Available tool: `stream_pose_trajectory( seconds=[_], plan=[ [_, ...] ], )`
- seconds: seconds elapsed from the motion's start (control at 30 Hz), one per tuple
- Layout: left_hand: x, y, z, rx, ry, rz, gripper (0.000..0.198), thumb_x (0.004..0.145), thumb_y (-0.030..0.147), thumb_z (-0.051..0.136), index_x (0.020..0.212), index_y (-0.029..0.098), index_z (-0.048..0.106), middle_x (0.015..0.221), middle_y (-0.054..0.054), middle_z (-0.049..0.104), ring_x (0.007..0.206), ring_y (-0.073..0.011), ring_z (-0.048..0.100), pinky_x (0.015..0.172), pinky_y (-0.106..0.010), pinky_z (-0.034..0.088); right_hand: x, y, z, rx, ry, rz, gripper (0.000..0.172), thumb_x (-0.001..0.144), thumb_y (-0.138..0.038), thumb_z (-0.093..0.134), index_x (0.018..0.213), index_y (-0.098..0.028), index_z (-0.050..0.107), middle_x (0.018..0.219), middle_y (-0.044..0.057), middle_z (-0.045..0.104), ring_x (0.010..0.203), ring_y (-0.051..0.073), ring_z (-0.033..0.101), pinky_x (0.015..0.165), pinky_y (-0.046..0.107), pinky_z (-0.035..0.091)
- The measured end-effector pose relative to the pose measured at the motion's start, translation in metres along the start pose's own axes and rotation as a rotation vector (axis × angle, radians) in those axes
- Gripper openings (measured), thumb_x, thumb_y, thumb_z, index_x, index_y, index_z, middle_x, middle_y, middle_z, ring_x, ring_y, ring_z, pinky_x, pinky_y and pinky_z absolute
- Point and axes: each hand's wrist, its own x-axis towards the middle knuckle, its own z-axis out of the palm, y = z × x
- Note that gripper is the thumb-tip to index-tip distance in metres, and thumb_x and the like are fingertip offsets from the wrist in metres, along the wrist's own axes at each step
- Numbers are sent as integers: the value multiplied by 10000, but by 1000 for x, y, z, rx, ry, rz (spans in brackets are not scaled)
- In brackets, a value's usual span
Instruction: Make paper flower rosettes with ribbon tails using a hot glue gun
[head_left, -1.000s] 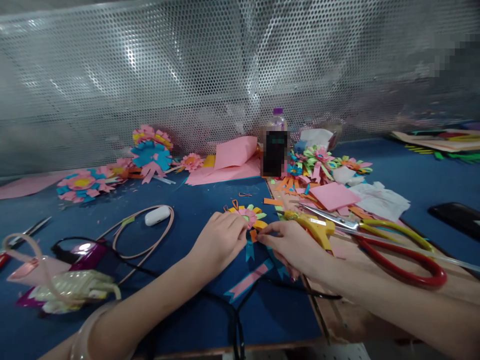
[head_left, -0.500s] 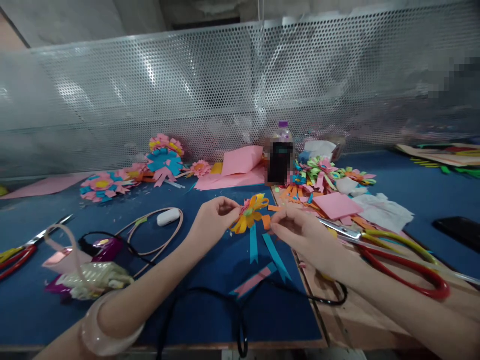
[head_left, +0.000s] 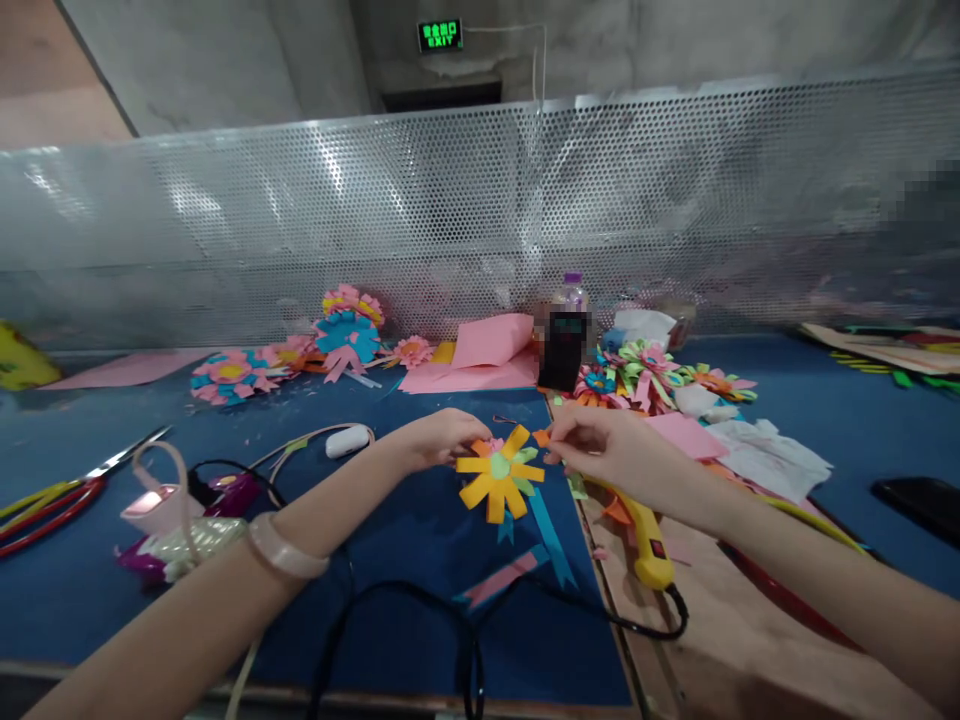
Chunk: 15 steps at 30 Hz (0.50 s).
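Observation:
Pinched in my left hand (head_left: 444, 438) is a paper flower (head_left: 501, 482); its yellow back petals and pale green centre face me, tilted upward. My right hand (head_left: 600, 440) closes its fingertips on a small orange paper piece (head_left: 541, 438), just right of the flower and apart from it. Blue paper strips (head_left: 553, 540) lie on the table below the flower, with a pink-and-blue strip (head_left: 504, 580) nearer me. Under my right forearm rests a yellow glue gun (head_left: 651, 550), partly hidden by the hand.
Black cable (head_left: 405, 588) loops across the front. Scissors (head_left: 97, 480) and a power bank (head_left: 154, 508) lie left; other red-and-yellow scissors (head_left: 795, 600) are under my right arm. Finished paper flowers (head_left: 349, 335), pink sheets (head_left: 491, 342) and a bottle (head_left: 572, 292) line the back. A phone (head_left: 919, 508) is far right.
My left hand has turned the flower so its yellow underside and green centre now show. The camera view has tilted up. My right hand still pinches the orange piece, and the glue gun has come into sight.

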Motion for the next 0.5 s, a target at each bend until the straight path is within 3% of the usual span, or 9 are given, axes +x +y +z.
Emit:
stream_pose_trajectory(
  seconds=[0.13,0.27,0.4,0.5],
  plan=[
    [17,0,0,50,-59,1,305,883,333,534,1123,145,545,1123,-83,578,943,-207,595,790,-406,514,3,13,-3,-183,27,-178,86,838,-179,480,791,-201,549,934,55,642,832,170,612,734,302,493],
    [15,3,3,13,-151,105,359,800,391,626,1061,147,597,979,-49,631,896,-171,598,795,-320,481,14,24,-13,-313,-34,-358,136,853,-154,429,787,-193,542,1080,104,592,1000,208,573,849,368,462],
    [5,2,5,-48,-243,219,665,580,164,782,1194,196,529,918,3,633,883,-154,601,809,-277,452,25,21,-27,-380,-86,-432,159,880,-152,407,812,-184,547,1146,122,557,1031,200,569,857,364,473],
    [1,5,6,-94,-269,256,671,590,118,745,1215,196,512,907,-1,630,852,-145,610,796,-277,452,29,13,-34,-400,-104,-475,182,898,-163,388,833,-187,557,1136,115,564,1032,184,572,871,348,479]
  ],
)
